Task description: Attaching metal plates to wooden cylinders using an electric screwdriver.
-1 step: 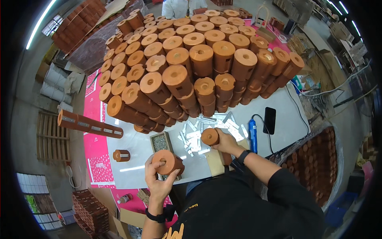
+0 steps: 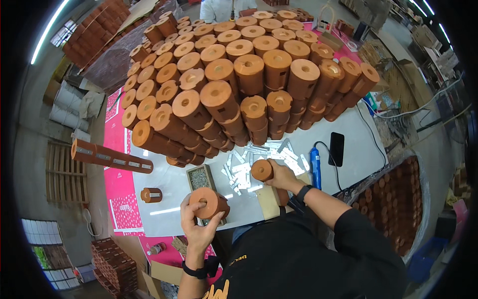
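Observation:
My left hand (image 2: 199, 223) grips a reddish-brown wooden cylinder (image 2: 209, 202) with a hole in its end face, thumb on one side and fingers on the other. It hangs over the near end of a small wooden box (image 2: 200, 175) of screws. Further right, my right hand (image 2: 284, 178) is closed round a second brown cylinder (image 2: 262, 170), its round end facing up. Below that hand lies a pale wooden block (image 2: 269, 203). Loose silvery metal strips (image 2: 243, 174) spread over the grey tabletop just beyond and left of my right hand.
A big stack of brown cylinders (image 2: 219, 94) fills the far table. At left lie a long joined column (image 2: 112, 157) and a short cylinder (image 2: 151, 195) with metal strips. A blue electric screwdriver (image 2: 315, 167) and black phone (image 2: 336, 148) lie right. Someone in white (image 2: 216, 11) is opposite.
The whole view has shifted very slightly. Both hands keep the same hold on their cylinders.

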A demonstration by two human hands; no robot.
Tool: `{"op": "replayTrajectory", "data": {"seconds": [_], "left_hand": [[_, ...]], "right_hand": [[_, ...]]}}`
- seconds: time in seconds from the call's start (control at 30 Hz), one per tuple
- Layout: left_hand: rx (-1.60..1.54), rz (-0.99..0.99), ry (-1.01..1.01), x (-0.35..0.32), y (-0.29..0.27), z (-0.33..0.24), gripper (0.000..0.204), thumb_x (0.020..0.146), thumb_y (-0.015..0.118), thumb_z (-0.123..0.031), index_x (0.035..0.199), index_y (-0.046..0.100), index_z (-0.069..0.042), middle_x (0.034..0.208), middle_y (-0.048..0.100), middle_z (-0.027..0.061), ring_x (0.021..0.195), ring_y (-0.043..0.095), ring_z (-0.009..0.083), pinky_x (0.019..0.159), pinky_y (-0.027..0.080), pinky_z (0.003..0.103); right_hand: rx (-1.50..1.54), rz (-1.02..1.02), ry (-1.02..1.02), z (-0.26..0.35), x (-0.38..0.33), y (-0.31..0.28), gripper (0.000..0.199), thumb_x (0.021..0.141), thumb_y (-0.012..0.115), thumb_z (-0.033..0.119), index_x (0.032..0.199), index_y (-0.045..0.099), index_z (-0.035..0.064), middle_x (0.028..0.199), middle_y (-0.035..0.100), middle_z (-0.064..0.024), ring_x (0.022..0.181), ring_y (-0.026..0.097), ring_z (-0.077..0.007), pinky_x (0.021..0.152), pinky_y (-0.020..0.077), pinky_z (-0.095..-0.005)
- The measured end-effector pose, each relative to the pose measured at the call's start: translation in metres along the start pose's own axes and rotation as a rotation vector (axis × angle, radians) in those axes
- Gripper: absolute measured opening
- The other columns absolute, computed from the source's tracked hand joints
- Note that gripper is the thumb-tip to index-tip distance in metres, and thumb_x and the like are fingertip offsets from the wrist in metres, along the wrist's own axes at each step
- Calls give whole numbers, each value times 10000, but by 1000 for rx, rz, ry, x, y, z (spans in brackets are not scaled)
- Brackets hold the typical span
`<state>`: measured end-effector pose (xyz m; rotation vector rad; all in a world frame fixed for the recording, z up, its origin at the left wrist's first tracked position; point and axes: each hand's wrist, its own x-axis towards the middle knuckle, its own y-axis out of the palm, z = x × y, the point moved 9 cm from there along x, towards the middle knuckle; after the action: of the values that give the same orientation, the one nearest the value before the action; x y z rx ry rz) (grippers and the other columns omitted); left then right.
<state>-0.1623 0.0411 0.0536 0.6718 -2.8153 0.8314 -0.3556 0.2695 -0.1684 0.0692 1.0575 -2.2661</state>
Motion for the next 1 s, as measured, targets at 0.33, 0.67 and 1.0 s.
{"op": "replayTrajectory", "data": {"seconds": [0.33, 0.67, 1.0], "left_hand": [[114, 32, 91, 11, 25, -28, 567, 658, 918, -21, 1094, 559, -64, 1379, 519, 216, 1269, 554, 338, 1053, 464, 416], [71, 110, -170, 6, 51, -14, 992, 685, 932, -140, 1487, 379, 46, 1347, 548, 232, 1257, 587, 364, 1027, 509, 398], [165, 202, -340, -34, 81, 58, 893, 681, 932, -199, 1374, 429, 55, 1269, 590, 231, 1180, 633, 328, 998, 526, 402]], "right_hand": [[-274, -42, 10, -50, 28, -36, 545, 858, 616, 85, 1388, 588, 211, 1176, 688, -194, 991, 702, -396, 836, 568, -501], [-540, -215, -205, -69, 84, -51, 253, 907, 572, 105, 1152, 623, 142, 1138, 535, -202, 748, 698, -404, 666, 589, -473], [7, -99, -90, -16, -17, -51, 225, 937, 687, 268, 1128, 720, 156, 1020, 733, -121, 862, 723, -330, 700, 550, -445]]}}
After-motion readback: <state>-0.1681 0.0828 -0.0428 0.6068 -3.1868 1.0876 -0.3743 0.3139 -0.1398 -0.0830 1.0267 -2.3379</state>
